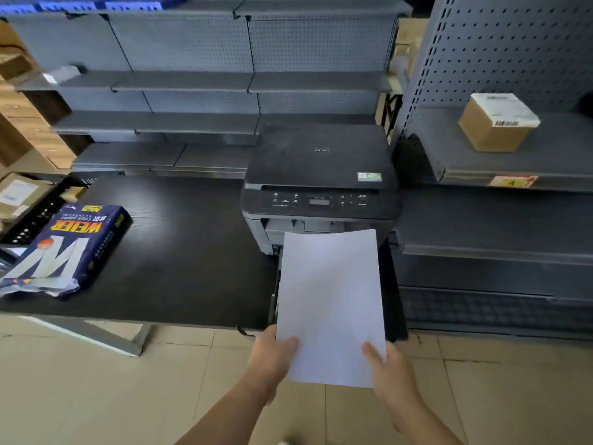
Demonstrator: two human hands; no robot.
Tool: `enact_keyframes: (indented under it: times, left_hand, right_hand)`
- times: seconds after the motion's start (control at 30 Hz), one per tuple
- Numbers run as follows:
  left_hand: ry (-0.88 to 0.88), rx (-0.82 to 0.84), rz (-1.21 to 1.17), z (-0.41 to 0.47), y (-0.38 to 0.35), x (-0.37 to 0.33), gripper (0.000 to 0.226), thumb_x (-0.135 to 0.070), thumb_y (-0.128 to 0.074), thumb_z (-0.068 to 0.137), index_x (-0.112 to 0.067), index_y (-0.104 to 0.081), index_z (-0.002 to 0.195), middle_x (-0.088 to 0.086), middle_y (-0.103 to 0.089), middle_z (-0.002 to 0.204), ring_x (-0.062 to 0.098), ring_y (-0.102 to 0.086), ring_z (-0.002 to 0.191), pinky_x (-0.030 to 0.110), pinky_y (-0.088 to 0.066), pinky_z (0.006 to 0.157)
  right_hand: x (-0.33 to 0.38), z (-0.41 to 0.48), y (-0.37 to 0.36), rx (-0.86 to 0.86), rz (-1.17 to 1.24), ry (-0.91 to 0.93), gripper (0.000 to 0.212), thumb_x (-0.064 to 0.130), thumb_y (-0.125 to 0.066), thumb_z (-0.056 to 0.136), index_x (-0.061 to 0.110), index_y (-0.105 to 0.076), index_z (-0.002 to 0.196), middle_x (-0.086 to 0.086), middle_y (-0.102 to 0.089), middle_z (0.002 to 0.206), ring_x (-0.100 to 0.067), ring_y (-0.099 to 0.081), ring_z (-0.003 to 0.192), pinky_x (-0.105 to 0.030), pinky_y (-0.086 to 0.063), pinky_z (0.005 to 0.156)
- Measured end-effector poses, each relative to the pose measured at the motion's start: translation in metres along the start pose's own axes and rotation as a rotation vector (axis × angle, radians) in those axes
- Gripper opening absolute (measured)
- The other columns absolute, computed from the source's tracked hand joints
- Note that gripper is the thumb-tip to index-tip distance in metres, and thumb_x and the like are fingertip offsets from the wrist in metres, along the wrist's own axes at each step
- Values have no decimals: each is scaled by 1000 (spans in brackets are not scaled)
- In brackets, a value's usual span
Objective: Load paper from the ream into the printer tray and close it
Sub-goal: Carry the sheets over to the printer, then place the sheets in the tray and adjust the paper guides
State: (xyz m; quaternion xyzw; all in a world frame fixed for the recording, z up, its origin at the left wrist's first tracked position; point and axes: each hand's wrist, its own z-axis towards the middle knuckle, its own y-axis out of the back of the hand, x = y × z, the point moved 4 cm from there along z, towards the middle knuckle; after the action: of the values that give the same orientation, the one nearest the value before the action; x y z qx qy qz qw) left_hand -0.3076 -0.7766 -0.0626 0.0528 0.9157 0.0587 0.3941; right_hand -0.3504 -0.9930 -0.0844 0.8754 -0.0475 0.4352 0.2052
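A stack of white paper (330,303) is held over the printer's pulled-out tray (274,303), which it mostly hides. My left hand (272,354) grips the stack's near left corner and my right hand (386,370) grips its near right corner. The black printer (321,175) stands at the right end of the dark table (179,252). The opened ream (64,248), in a blue wrapper, lies at the table's left end.
Grey metal shelves (192,85) run behind the table. A side shelf on the right bears a cardboard box (497,123). Boxes and a black crate (29,216) sit at the far left. Pale floor tiles (96,380) lie below.
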Motion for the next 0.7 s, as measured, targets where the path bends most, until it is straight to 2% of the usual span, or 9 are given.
enact_keyframes:
  times: [0.13, 0.23, 0.37, 0.47, 0.57, 0.63, 0.7]
  left_hand:
    - [53, -10, 43, 27, -3, 8, 27, -7, -51, 88, -19, -72, 99, -1, -78, 95, 19, -74, 86, 28, -60, 65]
    - [59, 1, 78, 49, 0, 11, 29, -8, -53, 84, -14, -77, 100, 0, -80, 92, 21, -76, 86, 39, -64, 77]
    - [84, 27, 72, 75, 7, 12, 29, -13, -56, 78, -10, -76, 100, 4, -81, 96, 24, -76, 91, 43, -63, 84]
    - [132, 32, 79, 94, 9, 14, 27, -6, -54, 85, -8, -75, 102, 6, -80, 98, 27, -75, 92, 40, -62, 81]
    - [155, 33, 73, 109, 7, 12, 25, -3, -54, 87, -5, -74, 102, 8, -79, 97, 27, -75, 90, 34, -61, 73]
    - [164, 34, 74, 118, 4, 9, 24, -5, -56, 88, -5, -73, 103, 8, -78, 99, 28, -74, 92, 35, -61, 76]
    - [173, 48, 68, 127, 0, 8, 23, -7, -58, 89, -6, -73, 106, 8, -78, 101, 28, -74, 93, 38, -61, 81]
  right_hand:
    - [-15, 23, -13, -19, -55, -81, 11, 22, -65, 91, 15, -71, 98, -6, -74, 97, -23, -67, 88, -35, -53, 79]
    - [-18, 40, -21, -26, -62, -142, 7, 18, -68, 89, 12, -72, 89, -9, -73, 89, -25, -65, 83, -31, -48, 70]
    - [-17, 61, -34, 31, -54, -191, 10, 17, -68, 88, 13, -76, 84, 0, -74, 82, -21, -69, 83, -34, -53, 78]
    - [-14, 80, -40, 58, -33, -225, 11, 13, -69, 87, 11, -76, 80, -6, -76, 87, -26, -71, 87, -39, -54, 86]
    - [-7, 96, -41, 71, -34, -240, 13, 14, -68, 89, 12, -74, 77, -6, -75, 87, -25, -70, 85, -36, -55, 81]
    - [-3, 105, -40, 69, -51, -239, 13, 16, -67, 89, 13, -73, 79, -4, -74, 86, -24, -69, 84, -35, -54, 77]
    - [-3, 112, -38, 61, -67, -243, 11, 18, -66, 90, 12, -73, 84, -5, -73, 88, -27, -69, 87, -37, -56, 80]
